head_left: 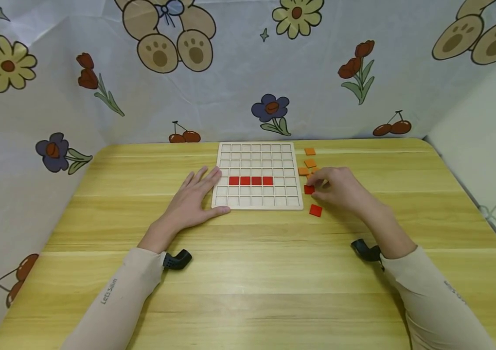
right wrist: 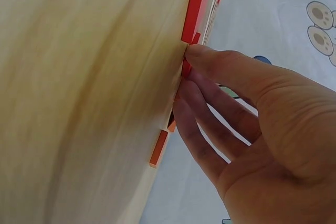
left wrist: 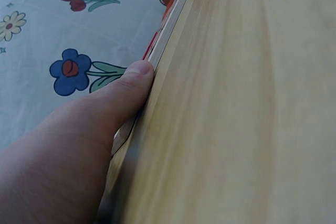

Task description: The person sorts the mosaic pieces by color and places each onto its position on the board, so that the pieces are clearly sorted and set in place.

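Note:
A pale wooden grid board (head_left: 257,194) lies flat, with several red square tiles (head_left: 245,181) in a row in its cells. Spread over the board's left edge is my left hand (head_left: 191,199), fingertips on the rim and thumb at the near left corner. In the left wrist view the thumb (left wrist: 134,77) presses on that edge. Right of the board, my right hand (head_left: 340,187) pinches a red tile (head_left: 309,189) between thumb and fingertips, at table level. The right wrist view shows this tile (right wrist: 186,68) partly hidden by the thumb. Another red tile (head_left: 315,210) lies nearer me.
Several orange tiles (head_left: 310,163) lie beside the board's right edge, some partly behind the right hand. The wooden table (head_left: 248,282) ends against a patterned cloth (head_left: 230,87) at the back. A pale wall or panel (head_left: 488,131) is on the right.

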A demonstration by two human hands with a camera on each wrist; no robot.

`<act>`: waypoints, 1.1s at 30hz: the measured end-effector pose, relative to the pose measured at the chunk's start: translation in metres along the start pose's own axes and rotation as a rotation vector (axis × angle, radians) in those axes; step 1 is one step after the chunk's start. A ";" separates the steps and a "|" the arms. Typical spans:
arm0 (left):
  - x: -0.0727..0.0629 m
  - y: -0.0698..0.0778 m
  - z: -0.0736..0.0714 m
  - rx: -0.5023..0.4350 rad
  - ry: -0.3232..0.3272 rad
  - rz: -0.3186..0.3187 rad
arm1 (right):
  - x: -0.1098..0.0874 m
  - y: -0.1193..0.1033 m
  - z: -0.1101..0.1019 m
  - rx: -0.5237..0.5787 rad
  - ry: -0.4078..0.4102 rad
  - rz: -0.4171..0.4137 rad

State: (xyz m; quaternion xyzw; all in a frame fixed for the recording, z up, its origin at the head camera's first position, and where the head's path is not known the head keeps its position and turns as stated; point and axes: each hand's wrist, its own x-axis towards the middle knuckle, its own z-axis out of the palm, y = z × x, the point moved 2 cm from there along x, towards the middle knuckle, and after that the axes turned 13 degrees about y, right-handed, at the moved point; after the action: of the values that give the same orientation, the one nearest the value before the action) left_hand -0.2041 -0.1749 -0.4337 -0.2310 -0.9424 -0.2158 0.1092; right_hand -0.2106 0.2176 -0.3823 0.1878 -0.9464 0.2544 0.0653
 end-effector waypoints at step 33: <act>0.000 0.000 0.000 -0.002 -0.018 -0.019 | 0.033 -0.019 -0.003 0.021 0.136 -0.026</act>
State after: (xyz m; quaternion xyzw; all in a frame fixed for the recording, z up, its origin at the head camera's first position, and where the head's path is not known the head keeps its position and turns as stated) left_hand -0.2044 -0.1745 -0.4338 -0.2243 -0.9453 -0.2155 0.0984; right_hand -0.2333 0.1933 -0.3634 0.1828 -0.9346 0.2758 0.1306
